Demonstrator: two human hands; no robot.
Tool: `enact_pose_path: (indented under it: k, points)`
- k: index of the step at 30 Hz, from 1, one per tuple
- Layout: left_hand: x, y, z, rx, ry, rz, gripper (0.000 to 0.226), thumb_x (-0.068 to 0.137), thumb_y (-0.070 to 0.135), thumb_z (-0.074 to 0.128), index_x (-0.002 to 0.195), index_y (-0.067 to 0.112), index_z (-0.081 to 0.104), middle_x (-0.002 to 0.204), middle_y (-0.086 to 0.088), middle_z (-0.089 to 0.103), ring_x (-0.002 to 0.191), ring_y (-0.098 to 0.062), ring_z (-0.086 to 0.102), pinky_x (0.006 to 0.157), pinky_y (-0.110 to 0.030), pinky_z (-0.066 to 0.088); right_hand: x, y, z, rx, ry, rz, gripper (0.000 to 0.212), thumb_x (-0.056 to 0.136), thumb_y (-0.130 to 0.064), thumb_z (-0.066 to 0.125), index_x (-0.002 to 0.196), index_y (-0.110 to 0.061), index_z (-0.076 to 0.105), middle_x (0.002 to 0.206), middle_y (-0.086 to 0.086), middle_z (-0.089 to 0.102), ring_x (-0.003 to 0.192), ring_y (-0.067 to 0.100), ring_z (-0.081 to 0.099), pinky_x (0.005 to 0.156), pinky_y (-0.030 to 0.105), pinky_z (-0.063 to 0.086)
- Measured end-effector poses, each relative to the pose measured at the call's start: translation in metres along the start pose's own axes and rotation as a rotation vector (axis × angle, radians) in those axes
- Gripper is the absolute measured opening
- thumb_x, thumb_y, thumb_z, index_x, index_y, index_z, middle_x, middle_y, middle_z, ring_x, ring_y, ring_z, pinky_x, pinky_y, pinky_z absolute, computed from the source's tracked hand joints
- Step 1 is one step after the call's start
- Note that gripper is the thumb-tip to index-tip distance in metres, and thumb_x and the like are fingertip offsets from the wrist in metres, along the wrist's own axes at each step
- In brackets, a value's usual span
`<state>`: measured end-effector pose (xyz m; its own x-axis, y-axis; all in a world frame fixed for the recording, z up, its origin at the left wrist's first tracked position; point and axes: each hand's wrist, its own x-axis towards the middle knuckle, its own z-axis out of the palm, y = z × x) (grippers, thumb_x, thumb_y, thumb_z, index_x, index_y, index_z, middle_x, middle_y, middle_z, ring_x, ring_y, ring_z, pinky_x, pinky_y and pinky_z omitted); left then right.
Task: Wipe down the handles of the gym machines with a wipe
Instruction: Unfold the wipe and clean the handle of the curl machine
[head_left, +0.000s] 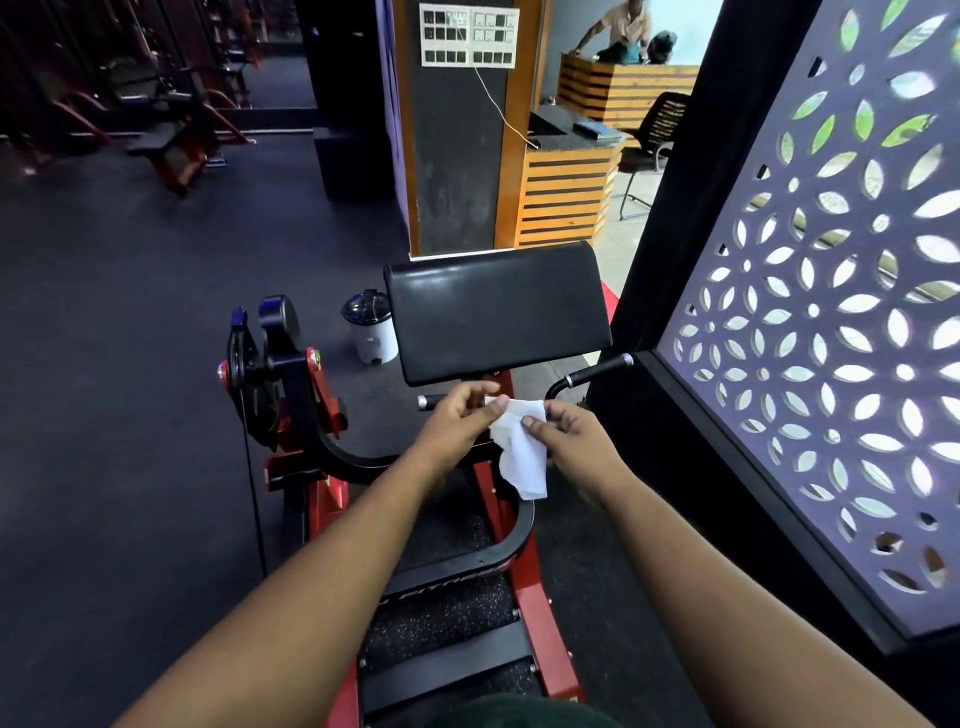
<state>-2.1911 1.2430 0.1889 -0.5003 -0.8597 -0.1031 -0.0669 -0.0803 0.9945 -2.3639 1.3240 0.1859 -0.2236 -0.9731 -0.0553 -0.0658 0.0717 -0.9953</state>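
A white wipe (521, 452) hangs between my two hands in front of a red and black curl machine (322, 405). My left hand (460, 415) pinches its upper left edge. My right hand (569, 431) pinches its upper right edge with thumb and fingers. The machine's left handle (427, 401) is a short black grip that pokes out just left of my left hand. Its right handle (597, 370) is a curved black bar with a chrome end, up and to the right of my right hand. The black arm pad (496, 312) stands just beyond both hands.
A white bin with a dark lid (370, 327) stands on the dark floor left of the pad. A perforated black screen (810, 332) runs close on the right. Beyond are a pillar with a switch panel (467, 34), a wooden desk (566, 197) with a person behind it, and other machines far left (171, 145).
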Motion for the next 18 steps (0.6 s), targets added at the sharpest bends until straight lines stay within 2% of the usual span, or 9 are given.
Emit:
enact_pose_path:
  k: [1,3,4,6,8,10,12,14,18]
  points:
    - [-0.007,-0.013,0.003,-0.078,0.034,-0.073,0.04,0.095,0.052,0.065,0.123,0.023,0.062,0.119,0.003,0.07,0.11,-0.015,0.063,0.081,-0.027,0.049,-0.002,0.0,0.004,0.113,0.021,0.053,0.02,0.1,-0.011,0.062,0.118,-0.006,0.069,0.109,0.012,0.076,0.092,0.022,0.073,0.067,0.027,0.056]
    - [-0.02,-0.041,0.009,-0.196,-0.041,-0.239,0.062,0.09,0.074,0.05,0.125,0.025,0.063,0.118,0.0,0.073,0.112,-0.02,0.06,0.089,-0.037,0.043,-0.005,0.002,0.011,0.258,0.05,0.135,0.024,0.1,-0.013,0.062,0.122,-0.003,0.066,0.112,0.015,0.075,0.089,0.02,0.072,0.063,0.026,0.055]
    - [-0.025,-0.053,0.011,-0.249,-0.133,-0.302,0.073,0.088,0.083,0.041,0.129,0.027,0.065,0.121,-0.005,0.073,0.11,-0.021,0.06,0.091,-0.041,0.042,-0.005,0.004,0.013,0.309,0.046,0.172,0.025,0.1,-0.015,0.063,0.122,-0.004,0.066,0.113,0.016,0.074,0.088,0.02,0.072,0.064,0.029,0.057]
    - [-0.029,-0.068,0.015,-0.373,-0.273,-0.336,0.087,0.088,0.088,0.026,0.136,0.026,0.065,0.128,-0.011,0.07,0.107,-0.021,0.06,0.088,-0.04,0.045,-0.005,0.008,0.015,0.383,0.016,0.232,0.026,0.098,-0.018,0.064,0.121,-0.007,0.067,0.113,0.018,0.073,0.09,0.023,0.072,0.074,0.039,0.059]
    - [-0.026,-0.066,0.016,-0.505,-0.271,-0.315,0.083,0.091,0.079,0.029,0.138,0.019,0.062,0.129,-0.011,0.069,0.109,-0.024,0.065,0.088,-0.04,0.052,-0.005,0.013,0.013,0.43,-0.018,0.266,0.03,0.095,-0.018,0.068,0.124,-0.007,0.065,0.117,0.019,0.072,0.095,0.028,0.071,0.086,0.05,0.056]
    - [-0.022,-0.057,0.016,-0.506,-0.177,-0.297,0.064,0.094,0.061,0.049,0.134,0.013,0.063,0.127,-0.013,0.071,0.109,-0.026,0.069,0.088,-0.04,0.055,-0.006,0.017,0.011,0.431,-0.047,0.283,0.036,0.093,-0.01,0.068,0.128,-0.006,0.062,0.121,0.02,0.071,0.101,0.033,0.07,0.088,0.057,0.056]
    - [-0.013,-0.058,0.011,-0.347,-0.074,-0.274,0.04,0.093,0.035,0.069,0.122,0.008,0.067,0.117,-0.015,0.075,0.095,-0.021,0.072,0.073,-0.03,0.058,-0.007,0.023,0.01,0.394,-0.019,0.322,0.036,0.092,0.002,0.064,0.127,-0.005,0.062,0.118,0.018,0.072,0.099,0.031,0.072,0.079,0.046,0.062]
    - [-0.007,-0.068,0.002,-0.198,-0.015,-0.285,0.023,0.094,0.013,0.072,0.116,0.006,0.07,0.113,-0.015,0.076,0.087,-0.018,0.072,0.063,-0.023,0.056,-0.009,0.029,0.01,0.324,0.0,0.397,0.034,0.091,0.008,0.062,0.124,-0.002,0.063,0.11,0.016,0.075,0.093,0.026,0.074,0.071,0.035,0.062]
    - [0.003,-0.073,-0.012,-0.081,-0.057,-0.341,0.024,0.095,0.005,0.07,0.12,0.007,0.068,0.115,-0.014,0.075,0.092,-0.02,0.073,0.067,-0.027,0.058,-0.007,0.033,0.01,0.152,-0.023,0.511,0.028,0.092,0.007,0.064,0.12,0.005,0.064,0.091,0.012,0.076,0.072,0.016,0.073,0.06,0.026,0.06]
